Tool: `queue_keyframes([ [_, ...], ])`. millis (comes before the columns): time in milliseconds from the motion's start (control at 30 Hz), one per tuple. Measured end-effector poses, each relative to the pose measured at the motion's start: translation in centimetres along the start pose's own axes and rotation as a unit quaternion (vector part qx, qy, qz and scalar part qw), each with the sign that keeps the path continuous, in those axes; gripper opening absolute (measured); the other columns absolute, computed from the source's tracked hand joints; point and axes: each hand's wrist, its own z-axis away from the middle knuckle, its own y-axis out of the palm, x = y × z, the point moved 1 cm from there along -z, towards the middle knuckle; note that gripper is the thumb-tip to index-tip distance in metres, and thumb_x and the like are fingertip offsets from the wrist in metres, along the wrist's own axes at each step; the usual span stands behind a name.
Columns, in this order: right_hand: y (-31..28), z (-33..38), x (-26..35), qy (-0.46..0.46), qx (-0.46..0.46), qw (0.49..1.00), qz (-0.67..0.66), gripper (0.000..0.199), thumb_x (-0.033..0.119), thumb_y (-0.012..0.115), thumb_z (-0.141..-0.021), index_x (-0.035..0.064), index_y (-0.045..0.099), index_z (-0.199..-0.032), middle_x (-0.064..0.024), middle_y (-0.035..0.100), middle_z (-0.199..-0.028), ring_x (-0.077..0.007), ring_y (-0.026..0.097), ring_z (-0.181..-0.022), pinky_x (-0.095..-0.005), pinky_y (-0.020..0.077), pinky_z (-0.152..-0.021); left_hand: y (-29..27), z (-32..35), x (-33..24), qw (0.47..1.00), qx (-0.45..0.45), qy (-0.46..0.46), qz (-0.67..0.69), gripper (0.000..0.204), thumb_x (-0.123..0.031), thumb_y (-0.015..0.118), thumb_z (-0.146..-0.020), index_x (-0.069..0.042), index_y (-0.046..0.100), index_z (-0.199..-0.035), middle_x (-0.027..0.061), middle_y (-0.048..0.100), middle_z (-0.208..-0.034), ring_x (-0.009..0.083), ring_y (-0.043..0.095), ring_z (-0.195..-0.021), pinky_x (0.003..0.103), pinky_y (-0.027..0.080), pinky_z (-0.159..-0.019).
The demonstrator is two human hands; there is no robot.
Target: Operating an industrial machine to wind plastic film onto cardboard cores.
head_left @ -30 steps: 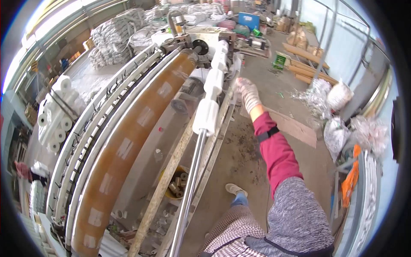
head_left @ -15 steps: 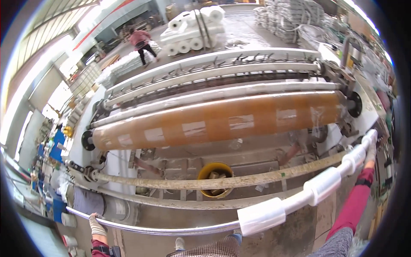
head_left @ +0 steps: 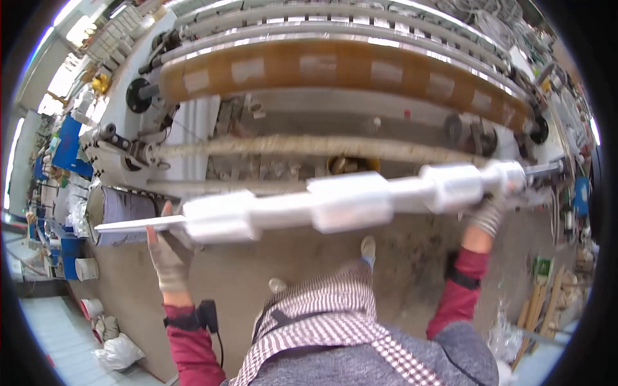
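Observation:
A long metal shaft (head_left: 138,225) with several white film rolls (head_left: 351,201) threaded along it lies across in front of me, nearly level and smeared by motion. My left hand (head_left: 171,254), in a grey glove, holds the shaft close to its left end, beside the leftmost roll, with a fingertip showing above it. My right hand (head_left: 490,212), also gloved, grips from below near the rightmost roll; its fingers are partly hidden by the film. Beyond the shaft, a large brown film roll (head_left: 283,67) with pale patches spans the machine.
A pale, worn roller (head_left: 257,147) crosses the machine's near side, with a yellow bucket (head_left: 353,166) behind it. At left stands a drum-like grey roll (head_left: 122,212) near white buckets (head_left: 86,269). Wooden strips (head_left: 537,309) lie at right.
The shaft has come from a steep slant to nearly level. The white rolls now sit farther left along it, close to my left hand. My right hand has come in nearer; the view has tipped down.

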Motion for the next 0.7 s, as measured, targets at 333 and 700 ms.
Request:
queue_keyframes([
  [333, 19.9, 46.0, -17.2, 0.311, 0.367, 0.857, -0.181, 0.077, 0.058, 0.063, -0.077, 0.0142, 0.037, -0.135, -0.0102, 0.045, -0.133, -0.0283, 0.042, -0.124, -0.0576, 0.0379, -0.099, -19.5, -3.0, -16.3, 0.997, -0.043, 0.014, -0.063, 0.069, -0.047, 0.064, -0.081, -0.002, 0.041, -0.127, 0.0149, 0.051, -0.124, 0.0295, 0.054, -0.112, 0.045, 0.051, -0.091],
  [700, 29.2, 56.7, -24.6, 0.228, 0.187, 0.945, -0.144, 0.052, 0.045, 0.060, -0.082, 0.0025, 0.053, -0.112, -0.0149, 0.056, -0.118, -0.0340, 0.051, -0.115, -0.0514, 0.0392, -0.100, -23.5, -3.1, -21.7, 0.994, -0.031, -0.069, -0.078, 0.060, -0.034, 0.065, -0.078, -0.006, 0.044, -0.127, 0.0089, 0.052, -0.121, 0.0239, 0.051, -0.113, 0.039, 0.043, -0.096],
])
